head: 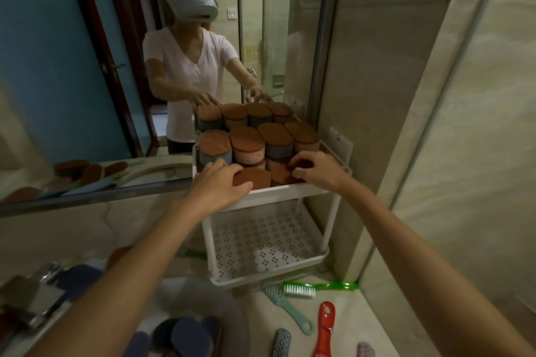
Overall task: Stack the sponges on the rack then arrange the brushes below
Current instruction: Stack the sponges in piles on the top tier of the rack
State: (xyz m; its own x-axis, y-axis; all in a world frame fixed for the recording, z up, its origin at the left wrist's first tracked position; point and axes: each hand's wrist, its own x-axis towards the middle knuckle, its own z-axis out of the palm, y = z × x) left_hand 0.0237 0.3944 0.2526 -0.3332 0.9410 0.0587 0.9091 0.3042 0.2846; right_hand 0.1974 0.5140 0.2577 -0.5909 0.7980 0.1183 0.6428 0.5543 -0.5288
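Bathroom counter job here. The white rack (290, 193) sits against the mirror (87, 66) in the right corner, and its top shelf is packed with brown-topped sponges (246, 139), a back row of 4 standing higher than the ones in front.

My left hand (220, 185) is draped over the front-left sponge (252, 180), fingers curved across its far side and thumb along the near edge, so it's holding that one down at the shelf's front rim. My right hand (316, 168) is curled up tight, fingertips pinching the edge of the front-right sponge (282, 175), which sits just beside the other one.

Under all that is the perforated lower shelf (261, 240).

The brushes are on the counter in front of the rack: a green brush (319, 287) right at its base, a teal brush (287, 307) touching it, then a red brush (324, 327), a grey brush (281, 345) and a pinkish one (365, 351) at the bottom edge.

A few dark blue sponges (188, 336) are down in the sink (232, 313).
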